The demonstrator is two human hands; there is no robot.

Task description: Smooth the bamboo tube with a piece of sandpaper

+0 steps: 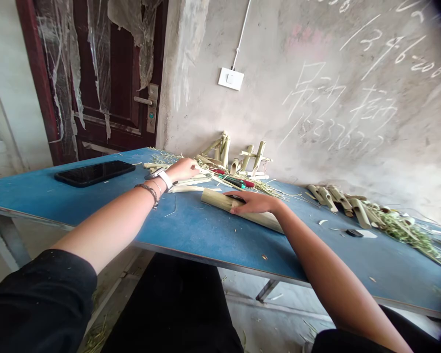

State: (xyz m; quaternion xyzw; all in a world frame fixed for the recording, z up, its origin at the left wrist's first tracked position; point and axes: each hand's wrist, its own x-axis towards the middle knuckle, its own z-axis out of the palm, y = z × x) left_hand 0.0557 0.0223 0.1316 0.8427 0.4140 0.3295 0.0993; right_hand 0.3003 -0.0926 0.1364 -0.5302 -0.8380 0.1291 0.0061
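My left hand (183,169), with a white-strapped watch on its wrist, reaches into a pile of split bamboo strips (193,185) at the back of the table. Its fingers are curled and pressed together; whatever they pinch is hidden. A thick bamboo tube (259,219) lies slantwise near the table's front edge. Over the top of it rests my right hand (253,202), thumb on the near side, gripping it. Something small and dark shows between that thumb and the fingers, too covered to name. Red and green handled tools (235,181) lie among shavings just beyond the tube.
A black phone (95,172) lies on the blue table (191,223) at left. Small bamboo structures (255,158) stand against the wall. On the right are cut bamboo pieces (327,197), a black round object (354,233) and green shavings (404,228). Part of another person's hand shows at the right edge.
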